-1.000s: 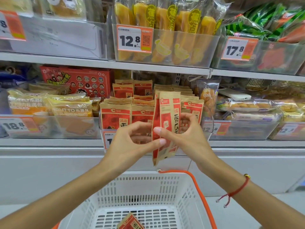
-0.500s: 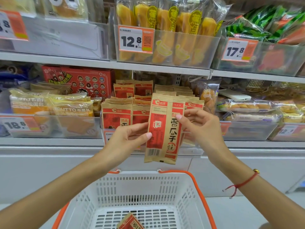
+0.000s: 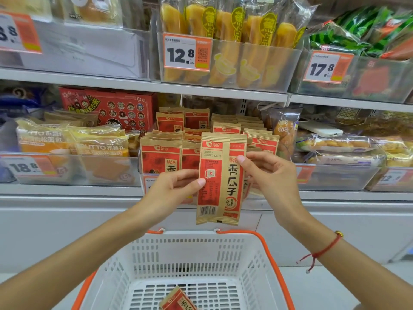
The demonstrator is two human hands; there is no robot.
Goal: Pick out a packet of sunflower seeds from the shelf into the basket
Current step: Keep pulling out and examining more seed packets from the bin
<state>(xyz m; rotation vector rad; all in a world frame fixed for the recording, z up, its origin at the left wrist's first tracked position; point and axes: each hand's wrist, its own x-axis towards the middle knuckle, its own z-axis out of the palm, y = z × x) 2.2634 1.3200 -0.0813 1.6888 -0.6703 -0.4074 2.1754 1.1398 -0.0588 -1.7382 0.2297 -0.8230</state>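
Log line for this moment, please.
phase: packet held over basket | left hand: pinches sunflower seed packet | right hand: pinches same packet | basket: one packet already inside | not yet dropped

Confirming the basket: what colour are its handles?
Orange handles on a white basket, clearest in the head view.

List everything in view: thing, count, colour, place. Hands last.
held packet: one, red and tan, upright above the basket
packet in basket: one, red and tan, on the floor of the basket
basket: one, white with orange handles, below the hands
shelf packets: many, red and tan, middle shelf bin
bread sticks: several, yellow, top shelf bin
price tags: several, white and orange, bin fronts
red box: one, middle shelf, left
left hand: pinches the held packet's left edge
right hand: pinches its right edge; red string on the wrist
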